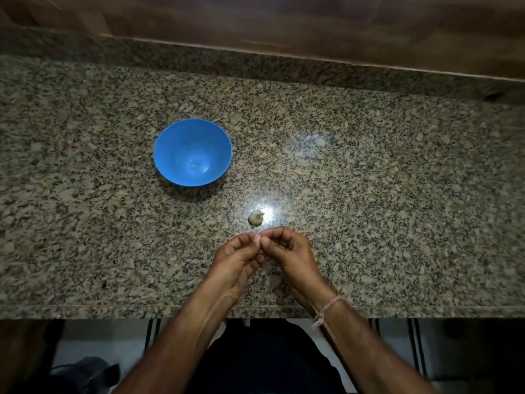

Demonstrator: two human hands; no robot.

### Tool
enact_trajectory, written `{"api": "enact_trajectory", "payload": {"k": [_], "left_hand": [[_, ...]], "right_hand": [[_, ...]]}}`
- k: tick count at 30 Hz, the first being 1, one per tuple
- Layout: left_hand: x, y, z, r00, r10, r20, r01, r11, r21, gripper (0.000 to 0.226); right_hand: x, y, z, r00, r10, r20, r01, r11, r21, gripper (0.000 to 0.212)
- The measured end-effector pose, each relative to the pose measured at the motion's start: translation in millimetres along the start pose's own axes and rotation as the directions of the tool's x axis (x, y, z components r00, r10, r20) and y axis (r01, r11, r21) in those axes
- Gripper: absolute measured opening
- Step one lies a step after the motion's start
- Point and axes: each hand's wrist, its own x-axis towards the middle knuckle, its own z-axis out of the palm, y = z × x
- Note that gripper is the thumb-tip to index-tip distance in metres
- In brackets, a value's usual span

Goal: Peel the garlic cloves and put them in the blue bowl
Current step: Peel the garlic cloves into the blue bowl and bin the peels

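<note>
Head view: speckled granite tabletop [383,194], wood panel [284,18] behind, blue bowl [173,143] left of centre with nothing inside, garlic [256,217] on tabletop just beyond the hands, left hand [235,260] and right hand [292,251] fingers curled, fingertips together pinching a pale bit [259,237], identity unclear.

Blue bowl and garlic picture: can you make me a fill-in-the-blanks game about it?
The round blue plastic bowl on the speckled granite counter holds ____ garlic cloves.
The pale garlic clump rests on the ____, not in the bowl.
The thin thread bracelet is tied round the person's ____ wrist.
The left hand and right hand touch at their ____.
Missing words: no; counter; right; fingertips.
</note>
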Motion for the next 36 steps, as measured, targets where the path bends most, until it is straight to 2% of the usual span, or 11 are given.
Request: {"api": "enact_trajectory", "payload": {"k": [6,11,13,14,15,17,18,19,20,25,36], "left_hand": [[1,-5,-9,0.998,0.0,0.057,-0.001,1.0,0.016,0.013],[1,-12,-17,0.997,0.025,0.069,-0.027,0.999,0.025,0.015],[7,-14,-21,0.996,0.075,0.042,-0.08,0.989,0.123,0.009],[11,-15,-25,0.986,0.167,0.01,-0.163,0.943,0.291,0.007],[17,-16,-30,0.951,0.31,-0.003,-0.262,0.809,0.527,0.012],[24,-18,-40,0.821,0.555,0.133,-0.344,0.296,0.891,0.031],[25,-17,-42,0.762,0.606,0.226,-0.324,0.055,0.945,0.044],[26,-16,-44,0.73,0.619,0.289,-0.293,-0.099,0.951,0.055],[27,-15,-45,0.715,0.622,0.321,-0.274,-0.173,0.946,0.062],[27,-22,-50,0.685,0.648,0.332,-0.271,-0.196,0.942,0.064],[30,-26,-52,0.707,0.636,0.31,-0.237,-0.199,0.951,0.065]], "right_hand": [[-10,11,5,0.997,0.008,-0.082,-0.008,1.0,0.001,0.009],[-9,17,2,0.995,-0.007,-0.104,-0.011,0.985,-0.173,0.007],[-4,16,0,0.99,-0.005,-0.138,-0.036,0.956,-0.293,0.009],[1,15,-1,0.987,-0.016,-0.158,-0.048,0.92,-0.39,0.008],[7,15,-3,0.984,-0.033,-0.176,-0.061,0.862,-0.503,0.008],[20,14,-7,0.981,-0.049,-0.186,-0.091,0.731,-0.676,0.01],[25,12,-6,0.983,-0.036,-0.182,-0.11,0.678,-0.727,0.012],[29,11,-5,0.984,-0.018,-0.18,-0.128,0.631,-0.765,0.012],[32,11,-3,0.983,-0.003,-0.185,-0.147,0.591,-0.793,0.013],[38,9,1,0.972,0.008,-0.233,-0.204,0.515,-0.832,0.016],[39,14,11,0.966,-0.047,-0.256,-0.217,0.399,-0.891,0.02]]}}
